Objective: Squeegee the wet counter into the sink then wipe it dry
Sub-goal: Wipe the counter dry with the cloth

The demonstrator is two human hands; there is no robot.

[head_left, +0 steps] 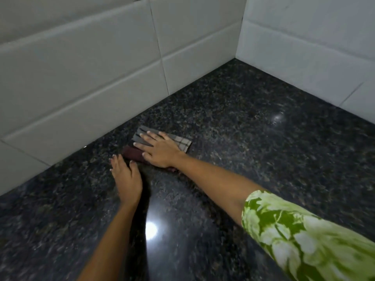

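Observation:
A folded checked cloth (182, 141), grey with a dark red part, lies on the black speckled granite counter (253, 151) close to the back wall. My right hand (160, 150) presses flat on the cloth with fingers spread. Just to its left, my left hand (126, 175) rests flat on the bare counter, fingertips near the cloth's red edge, holding nothing. No squeegee and no sink are in view.
White tiled walls (97, 78) meet in a corner at the back right (237, 55). The counter shines with a bright lamp reflection (151, 230) near my left forearm. A green flowered sleeve (294, 236) covers my right upper arm.

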